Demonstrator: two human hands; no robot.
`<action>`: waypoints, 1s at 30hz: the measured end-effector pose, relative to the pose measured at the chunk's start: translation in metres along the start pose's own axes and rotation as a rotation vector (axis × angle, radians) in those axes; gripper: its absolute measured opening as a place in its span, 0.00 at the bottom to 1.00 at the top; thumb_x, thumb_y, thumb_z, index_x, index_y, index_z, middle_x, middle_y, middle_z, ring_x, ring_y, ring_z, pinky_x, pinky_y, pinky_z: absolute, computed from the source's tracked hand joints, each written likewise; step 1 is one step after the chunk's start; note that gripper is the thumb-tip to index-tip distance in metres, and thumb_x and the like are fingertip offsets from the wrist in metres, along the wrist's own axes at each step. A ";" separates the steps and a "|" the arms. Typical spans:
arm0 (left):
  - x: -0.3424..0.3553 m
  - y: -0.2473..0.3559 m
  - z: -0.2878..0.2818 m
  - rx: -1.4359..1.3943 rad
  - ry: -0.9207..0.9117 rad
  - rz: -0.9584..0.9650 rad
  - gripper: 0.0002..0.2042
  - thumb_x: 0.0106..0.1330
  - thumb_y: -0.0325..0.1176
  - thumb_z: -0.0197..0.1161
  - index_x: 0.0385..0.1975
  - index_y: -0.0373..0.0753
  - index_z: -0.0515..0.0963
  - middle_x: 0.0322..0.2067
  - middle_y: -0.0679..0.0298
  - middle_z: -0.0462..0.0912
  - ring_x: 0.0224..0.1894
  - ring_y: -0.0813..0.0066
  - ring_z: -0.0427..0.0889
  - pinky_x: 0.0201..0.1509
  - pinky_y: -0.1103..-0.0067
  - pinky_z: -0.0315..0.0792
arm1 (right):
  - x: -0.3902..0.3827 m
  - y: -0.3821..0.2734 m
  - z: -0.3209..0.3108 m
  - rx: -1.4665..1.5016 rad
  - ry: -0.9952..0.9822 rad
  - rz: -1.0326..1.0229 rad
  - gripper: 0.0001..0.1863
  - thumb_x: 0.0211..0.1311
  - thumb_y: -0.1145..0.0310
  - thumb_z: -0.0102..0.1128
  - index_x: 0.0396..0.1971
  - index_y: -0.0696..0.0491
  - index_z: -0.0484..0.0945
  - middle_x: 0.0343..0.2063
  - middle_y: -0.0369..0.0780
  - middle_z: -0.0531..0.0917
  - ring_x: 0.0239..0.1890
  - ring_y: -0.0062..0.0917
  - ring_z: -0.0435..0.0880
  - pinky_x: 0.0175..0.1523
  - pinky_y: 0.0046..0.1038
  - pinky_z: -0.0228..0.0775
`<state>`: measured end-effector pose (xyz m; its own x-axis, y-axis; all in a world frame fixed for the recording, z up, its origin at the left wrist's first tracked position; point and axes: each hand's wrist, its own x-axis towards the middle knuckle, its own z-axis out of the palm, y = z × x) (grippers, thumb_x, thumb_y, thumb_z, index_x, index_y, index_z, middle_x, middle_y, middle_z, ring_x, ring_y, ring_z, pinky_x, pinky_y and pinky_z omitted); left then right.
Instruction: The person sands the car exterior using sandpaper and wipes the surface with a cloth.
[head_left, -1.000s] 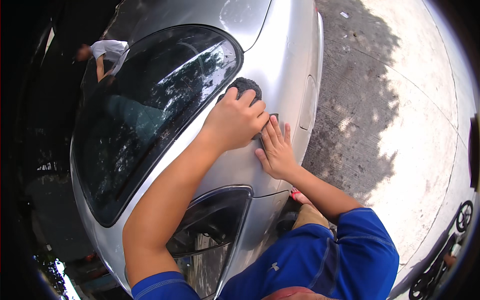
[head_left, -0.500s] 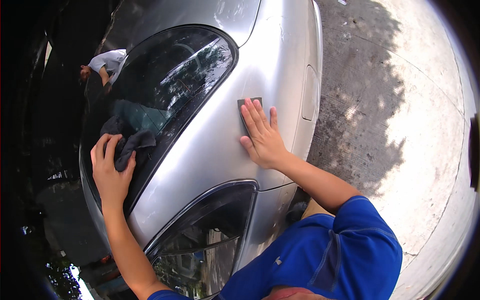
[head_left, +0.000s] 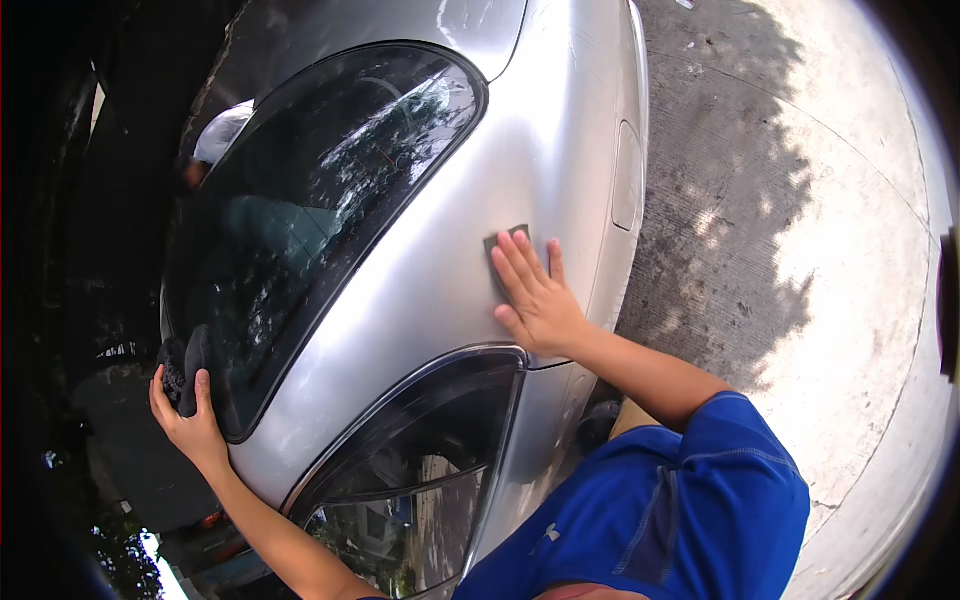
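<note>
My left hand (head_left: pixel 192 425) grips a dark grey cloth (head_left: pixel 185 370) at the lower left corner of the car's rear window (head_left: pixel 300 200). Its thumb and fingers hold the cloth from either side. On the silver body panel (head_left: pixel 410 270) right of the window, my right hand (head_left: pixel 540 305) lies flat with fingers stretched out. Beneath those fingers is a thin dark grey-green pad (head_left: pixel 492 243), pressed against the paint and partly covered by the hand. The pad's exact kind cannot be made out.
A side window (head_left: pixel 410 450) with a chrome edge lies nearest me. Beyond the car, another person in a light shirt (head_left: pixel 222 130) is partly hidden. Concrete ground (head_left: pixel 720 200), half shaded, runs along the right, beside the car's bumper (head_left: pixel 625 180).
My left hand has moved the cloth down and left across the rear window to its corner. My right hand has slid slightly nearer with the pad. The other person has dropped lower behind the car.
</note>
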<state>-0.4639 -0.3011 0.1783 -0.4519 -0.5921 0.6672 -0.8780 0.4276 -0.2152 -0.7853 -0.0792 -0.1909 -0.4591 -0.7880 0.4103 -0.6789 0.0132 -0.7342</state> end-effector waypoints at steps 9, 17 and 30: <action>0.000 -0.007 0.019 -0.105 -0.044 -0.031 0.27 0.69 0.45 0.74 0.63 0.37 0.79 0.62 0.52 0.78 0.65 0.55 0.76 0.72 0.65 0.67 | 0.013 0.076 -0.004 0.007 0.177 0.238 0.40 0.81 0.50 0.40 0.83 0.55 0.43 0.84 0.46 0.42 0.86 0.44 0.35 0.82 0.57 0.20; 0.009 -0.001 0.019 -0.136 -0.052 -0.009 0.27 0.70 0.47 0.74 0.63 0.38 0.79 0.61 0.52 0.79 0.65 0.56 0.76 0.72 0.66 0.66 | 0.100 0.177 -0.082 0.130 0.359 0.402 0.38 0.85 0.45 0.30 0.84 0.50 0.41 0.85 0.42 0.41 0.86 0.36 0.33 0.82 0.56 0.13; 0.007 -0.014 0.024 -0.140 -0.032 0.041 0.25 0.71 0.46 0.73 0.59 0.34 0.80 0.57 0.53 0.80 0.61 0.59 0.78 0.69 0.68 0.68 | -0.017 0.137 -0.021 0.298 0.229 0.514 0.42 0.84 0.44 0.32 0.83 0.53 0.33 0.84 0.46 0.33 0.85 0.44 0.27 0.81 0.58 0.16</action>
<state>-0.4588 -0.3280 0.1688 -0.4936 -0.5928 0.6363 -0.8291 0.5418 -0.1384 -0.8826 -0.0512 -0.2876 -0.8174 -0.5742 0.0467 -0.1660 0.1572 -0.9735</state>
